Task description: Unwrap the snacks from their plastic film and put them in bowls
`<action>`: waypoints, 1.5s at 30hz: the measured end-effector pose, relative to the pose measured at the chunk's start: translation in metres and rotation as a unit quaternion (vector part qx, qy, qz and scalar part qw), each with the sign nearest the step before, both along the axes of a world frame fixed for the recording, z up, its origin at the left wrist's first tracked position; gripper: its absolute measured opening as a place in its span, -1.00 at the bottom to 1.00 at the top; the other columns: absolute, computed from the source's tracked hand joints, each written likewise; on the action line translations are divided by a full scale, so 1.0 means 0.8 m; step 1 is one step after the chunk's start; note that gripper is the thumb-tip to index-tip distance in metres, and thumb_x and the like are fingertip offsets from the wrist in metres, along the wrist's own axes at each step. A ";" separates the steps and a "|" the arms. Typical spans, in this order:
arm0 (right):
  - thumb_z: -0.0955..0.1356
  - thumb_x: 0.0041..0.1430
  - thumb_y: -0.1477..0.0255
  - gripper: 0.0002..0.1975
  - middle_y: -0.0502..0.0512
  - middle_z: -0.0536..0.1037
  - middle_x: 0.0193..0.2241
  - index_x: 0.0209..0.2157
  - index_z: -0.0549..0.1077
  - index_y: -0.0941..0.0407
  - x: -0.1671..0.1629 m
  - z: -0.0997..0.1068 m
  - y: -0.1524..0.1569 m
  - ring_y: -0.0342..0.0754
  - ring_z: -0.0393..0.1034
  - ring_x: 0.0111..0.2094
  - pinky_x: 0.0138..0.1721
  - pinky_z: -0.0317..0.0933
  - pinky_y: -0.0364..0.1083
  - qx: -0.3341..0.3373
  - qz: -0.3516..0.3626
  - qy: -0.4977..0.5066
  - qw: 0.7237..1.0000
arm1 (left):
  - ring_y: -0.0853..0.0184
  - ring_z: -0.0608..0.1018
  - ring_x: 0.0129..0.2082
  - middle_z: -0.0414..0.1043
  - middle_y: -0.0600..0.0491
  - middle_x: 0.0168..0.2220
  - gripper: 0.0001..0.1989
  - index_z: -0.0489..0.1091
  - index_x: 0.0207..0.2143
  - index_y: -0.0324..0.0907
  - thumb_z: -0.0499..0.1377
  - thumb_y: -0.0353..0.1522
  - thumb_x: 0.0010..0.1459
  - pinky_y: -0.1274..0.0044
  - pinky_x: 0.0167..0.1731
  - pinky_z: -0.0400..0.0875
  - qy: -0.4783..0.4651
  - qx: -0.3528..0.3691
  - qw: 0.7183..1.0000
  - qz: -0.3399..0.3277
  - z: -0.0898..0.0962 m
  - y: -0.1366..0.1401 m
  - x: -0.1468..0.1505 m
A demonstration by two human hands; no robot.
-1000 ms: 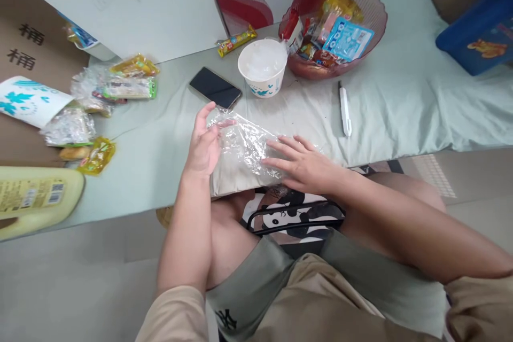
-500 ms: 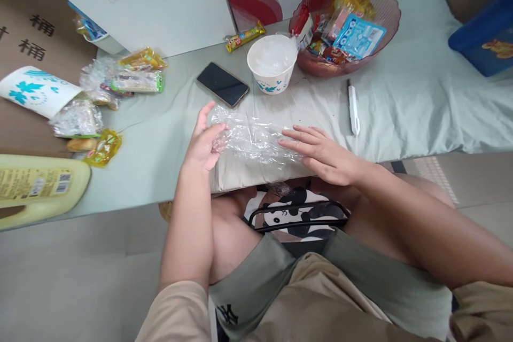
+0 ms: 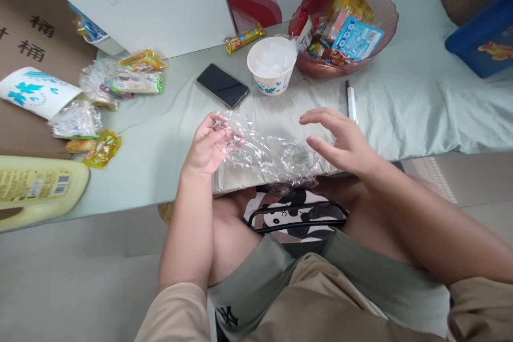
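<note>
A crumpled sheet of clear plastic film (image 3: 264, 152) lies near the table's front edge, its right end reaching over that edge. My left hand (image 3: 210, 144) is closed on the film's left end, thumb and fingers pinching it. Above the film's right part, my right hand (image 3: 340, 139) is open with fingers apart and nothing in it. Behind the film stand a white paper bowl (image 3: 272, 85) with a leaf print and a whitish inside, and a dark phone (image 3: 223, 85) lying flat. A white utility knife (image 3: 351, 102) is partly hidden behind my right hand.
A pink glass bowl (image 3: 387, 37) of packaged snacks stands at the back. A yellow snack stick (image 3: 245, 38) lies by the white box (image 3: 160, 5). Wrapped snacks (image 3: 138, 82) and a tipped paper cup (image 3: 38, 91) are left, near a yellow jug (image 3: 44, 184). A blue container (image 3: 481, 37) is right.
My right hand has lifted off the film and moved slightly right, its fingers spreading. The film's right end has bunched and slid toward the table edge. My left hand has closed more on its end.
</note>
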State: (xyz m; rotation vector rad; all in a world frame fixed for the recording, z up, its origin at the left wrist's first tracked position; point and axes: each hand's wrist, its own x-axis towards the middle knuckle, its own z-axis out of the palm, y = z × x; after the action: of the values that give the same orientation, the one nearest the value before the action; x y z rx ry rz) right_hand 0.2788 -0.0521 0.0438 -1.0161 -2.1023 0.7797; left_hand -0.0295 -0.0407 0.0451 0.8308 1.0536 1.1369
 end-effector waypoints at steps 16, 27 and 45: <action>0.32 0.30 0.27 -0.77 0.00 0.51 -0.54 -0.24 0.54 0.11 -0.006 0.008 0.005 -0.12 0.32 -0.51 -0.37 0.17 -0.09 -0.137 -0.029 -0.108 0.984 | 0.52 0.31 -0.66 0.31 0.18 -0.52 -0.78 0.28 -0.44 -0.11 0.30 -0.48 -0.03 0.63 -0.72 -0.01 0.107 -0.006 0.965 0.237 0.001 0.011 0.015; 0.31 0.22 0.44 -0.80 0.16 0.62 -0.22 -0.15 0.52 0.07 0.023 -0.009 0.019 -0.02 0.44 -0.40 -0.22 0.36 0.04 -0.010 -0.180 -0.104 0.978 | 0.60 0.10 -0.73 0.26 0.25 -0.53 -0.76 0.20 -0.44 -0.12 0.24 -0.52 0.02 0.58 -0.71 -0.22 0.144 -0.051 0.941 0.302 -0.005 0.025 0.007; 0.21 0.37 0.50 -0.77 0.15 0.62 -0.15 -0.25 0.48 0.04 -0.047 -0.016 -0.006 0.12 0.42 -0.09 -0.07 0.17 0.10 0.097 -0.126 -0.193 0.968 | 0.62 0.07 -0.73 0.21 0.27 -0.54 -0.77 0.16 -0.40 -0.11 0.20 -0.50 0.00 0.63 -0.73 -0.24 0.108 -0.061 0.936 0.328 -0.014 0.028 0.007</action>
State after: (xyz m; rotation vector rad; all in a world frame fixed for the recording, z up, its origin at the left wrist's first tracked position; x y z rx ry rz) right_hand 0.2415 -0.0568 0.0311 -1.3752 -2.2523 0.2554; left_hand -0.0235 -0.0180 0.0340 0.5147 1.6431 1.5337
